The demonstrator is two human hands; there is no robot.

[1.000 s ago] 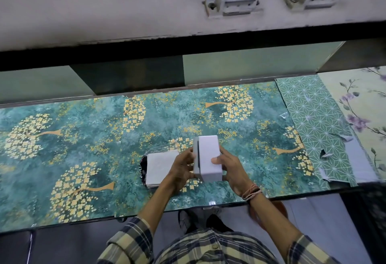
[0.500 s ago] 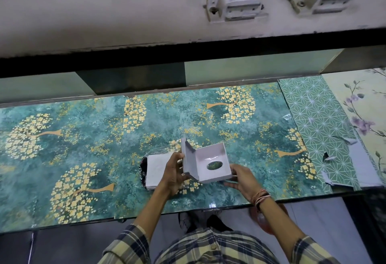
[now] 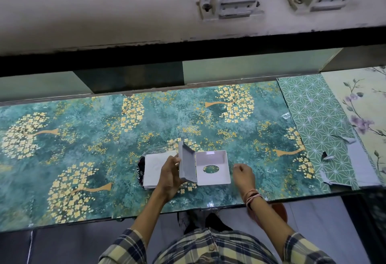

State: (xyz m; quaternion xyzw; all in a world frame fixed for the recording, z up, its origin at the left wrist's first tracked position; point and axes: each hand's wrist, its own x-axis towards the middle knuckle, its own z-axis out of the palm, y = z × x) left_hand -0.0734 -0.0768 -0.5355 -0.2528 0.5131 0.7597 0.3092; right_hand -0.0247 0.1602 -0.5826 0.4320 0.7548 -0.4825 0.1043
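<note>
Grey lid [image 3: 187, 164] upright in left grip [image 3: 170, 177]

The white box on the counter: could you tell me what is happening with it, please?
A person at the green patterned counter has the white box open. The left hand grips its raised half, which stands on edge; the flat half lies on the counter and shows an oval cut-out. The right hand is just right of it, off the box. A white stack lies behind the left hand.
</note>
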